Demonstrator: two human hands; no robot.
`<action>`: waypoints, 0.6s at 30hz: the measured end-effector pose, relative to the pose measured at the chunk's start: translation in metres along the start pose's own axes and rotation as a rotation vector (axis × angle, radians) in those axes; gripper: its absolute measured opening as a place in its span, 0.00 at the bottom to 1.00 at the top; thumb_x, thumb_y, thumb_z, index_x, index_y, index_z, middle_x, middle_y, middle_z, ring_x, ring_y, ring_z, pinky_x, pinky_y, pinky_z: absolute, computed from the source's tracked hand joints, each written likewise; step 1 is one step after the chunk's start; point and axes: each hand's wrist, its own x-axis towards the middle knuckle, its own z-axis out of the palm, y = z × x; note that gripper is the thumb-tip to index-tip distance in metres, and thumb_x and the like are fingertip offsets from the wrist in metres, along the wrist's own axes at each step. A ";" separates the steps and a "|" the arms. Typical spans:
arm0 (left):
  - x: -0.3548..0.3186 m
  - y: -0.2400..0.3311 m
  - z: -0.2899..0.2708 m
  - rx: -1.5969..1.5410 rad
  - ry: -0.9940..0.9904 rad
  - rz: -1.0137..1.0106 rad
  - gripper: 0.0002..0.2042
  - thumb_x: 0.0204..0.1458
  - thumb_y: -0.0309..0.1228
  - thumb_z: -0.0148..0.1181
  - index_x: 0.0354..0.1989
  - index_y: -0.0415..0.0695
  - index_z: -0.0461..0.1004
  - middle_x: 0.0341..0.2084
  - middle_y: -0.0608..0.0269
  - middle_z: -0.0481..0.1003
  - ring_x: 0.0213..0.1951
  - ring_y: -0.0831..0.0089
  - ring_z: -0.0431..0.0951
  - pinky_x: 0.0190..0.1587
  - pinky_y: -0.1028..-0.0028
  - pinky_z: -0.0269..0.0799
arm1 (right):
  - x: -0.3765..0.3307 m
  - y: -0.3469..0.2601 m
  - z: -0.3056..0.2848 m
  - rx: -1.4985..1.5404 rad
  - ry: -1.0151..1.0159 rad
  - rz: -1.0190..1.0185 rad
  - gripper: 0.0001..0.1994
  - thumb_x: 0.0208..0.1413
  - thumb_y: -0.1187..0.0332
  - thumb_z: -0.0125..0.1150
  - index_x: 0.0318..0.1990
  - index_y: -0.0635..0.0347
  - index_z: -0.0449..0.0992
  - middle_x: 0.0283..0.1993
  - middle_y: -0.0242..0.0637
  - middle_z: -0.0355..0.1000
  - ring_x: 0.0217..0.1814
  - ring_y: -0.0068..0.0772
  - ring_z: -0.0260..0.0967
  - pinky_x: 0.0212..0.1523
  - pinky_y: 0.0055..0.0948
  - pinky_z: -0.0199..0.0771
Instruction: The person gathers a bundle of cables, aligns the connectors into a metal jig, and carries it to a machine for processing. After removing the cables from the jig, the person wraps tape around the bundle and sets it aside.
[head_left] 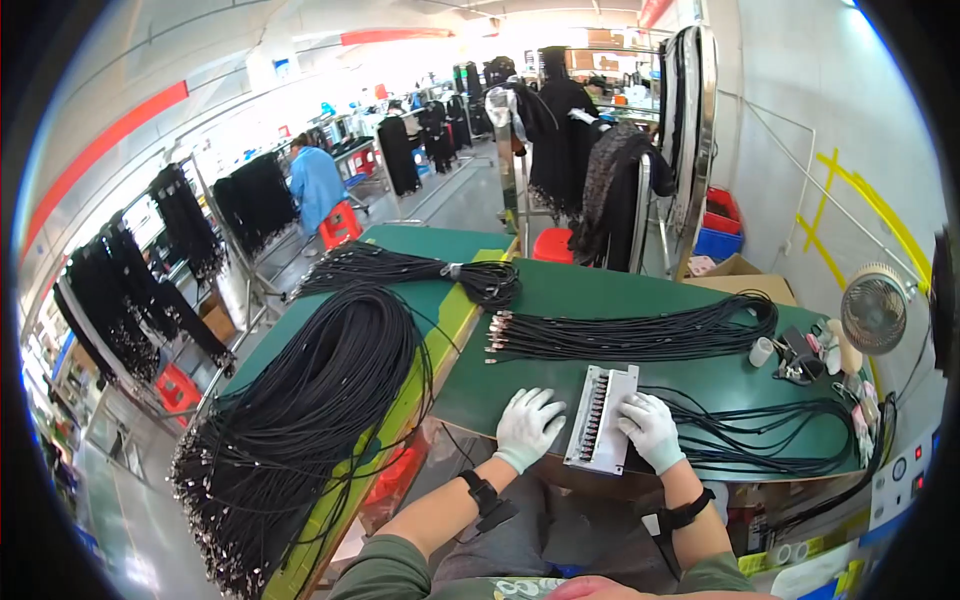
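A white slotted fixture (603, 418) lies at the table's near edge, with a row of small connector ends along its dark slots. My right hand (650, 430), in a white glove, rests at the fixture's right side with its fingers bent over that edge; the fingertips are partly hidden. Black cables (760, 432) run out to the right from beside this hand and loop back near the table's end. My left hand (532, 428), also gloved, lies on the table to the left of the fixture, fingers stretched out and holding nothing.
A bundle of black cables (630, 335) lies beyond the fixture. A large cable heap (320, 390) covers the left table and hangs over its side. At right are a white cup (761, 352), small tools and a fan (874, 308). A person in blue (316, 185) sits farther off.
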 end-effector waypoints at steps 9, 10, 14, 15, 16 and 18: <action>0.003 -0.001 0.002 0.025 -0.003 -0.011 0.13 0.53 0.40 0.61 0.43 0.49 0.82 0.50 0.53 0.78 0.55 0.54 0.74 0.63 0.56 0.63 | 0.001 0.005 0.002 -0.004 -0.049 -0.005 0.15 0.50 0.61 0.67 0.42 0.59 0.82 0.49 0.42 0.79 0.57 0.49 0.72 0.60 0.45 0.68; 0.003 -0.001 0.002 0.025 -0.004 -0.012 0.13 0.53 0.40 0.61 0.43 0.49 0.82 0.50 0.53 0.78 0.55 0.54 0.74 0.63 0.56 0.63 | 0.001 0.006 0.003 -0.005 -0.058 -0.007 0.15 0.50 0.61 0.67 0.42 0.59 0.82 0.49 0.42 0.79 0.57 0.49 0.72 0.60 0.45 0.68; 0.003 0.000 0.002 0.026 -0.021 -0.017 0.13 0.53 0.40 0.61 0.43 0.49 0.82 0.50 0.53 0.78 0.55 0.54 0.74 0.64 0.56 0.63 | -0.004 0.008 0.005 -0.012 -0.056 0.002 0.15 0.51 0.61 0.66 0.42 0.60 0.81 0.50 0.42 0.78 0.58 0.49 0.71 0.60 0.45 0.67; 0.002 0.000 0.002 0.028 -0.018 -0.018 0.13 0.53 0.40 0.61 0.43 0.49 0.82 0.51 0.53 0.78 0.56 0.54 0.74 0.64 0.56 0.63 | -0.003 0.008 0.005 -0.010 -0.058 0.000 0.15 0.51 0.61 0.66 0.42 0.60 0.81 0.50 0.42 0.78 0.58 0.49 0.71 0.60 0.45 0.67; 0.002 0.000 0.003 0.029 -0.016 -0.019 0.13 0.53 0.40 0.61 0.43 0.49 0.82 0.51 0.54 0.78 0.56 0.55 0.74 0.64 0.56 0.63 | -0.003 0.007 0.004 0.002 -0.066 0.010 0.15 0.51 0.61 0.66 0.43 0.60 0.81 0.50 0.42 0.78 0.58 0.49 0.71 0.60 0.45 0.67; 0.000 -0.001 0.003 0.033 -0.012 -0.024 0.13 0.53 0.40 0.61 0.43 0.50 0.82 0.51 0.54 0.78 0.56 0.55 0.74 0.64 0.56 0.63 | -0.002 0.006 0.003 0.025 -0.082 0.030 0.15 0.51 0.61 0.66 0.43 0.59 0.82 0.51 0.42 0.78 0.58 0.48 0.71 0.61 0.45 0.66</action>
